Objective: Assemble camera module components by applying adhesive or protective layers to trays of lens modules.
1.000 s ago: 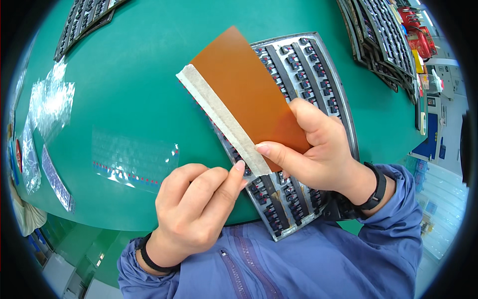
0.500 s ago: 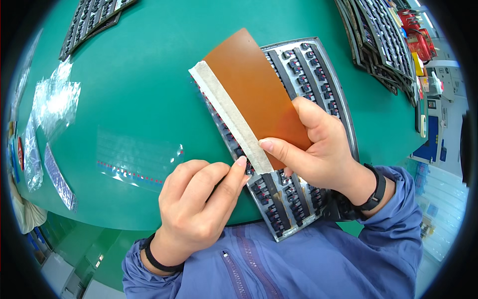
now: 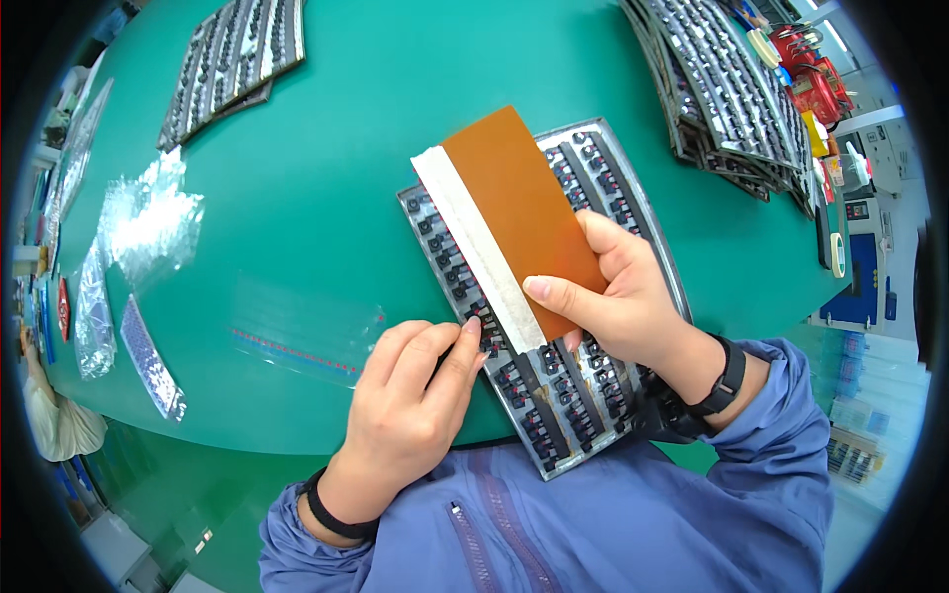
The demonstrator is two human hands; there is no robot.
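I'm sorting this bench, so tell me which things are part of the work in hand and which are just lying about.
In hand:
right hand holding orange card
left hand touching parts tray

Lying about:
tray stack
far trays
clear bags

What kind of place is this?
Probably an electronics assembly workshop: a green bench, a tray of small black parts under the hands, and more such trays stacked at the far right.
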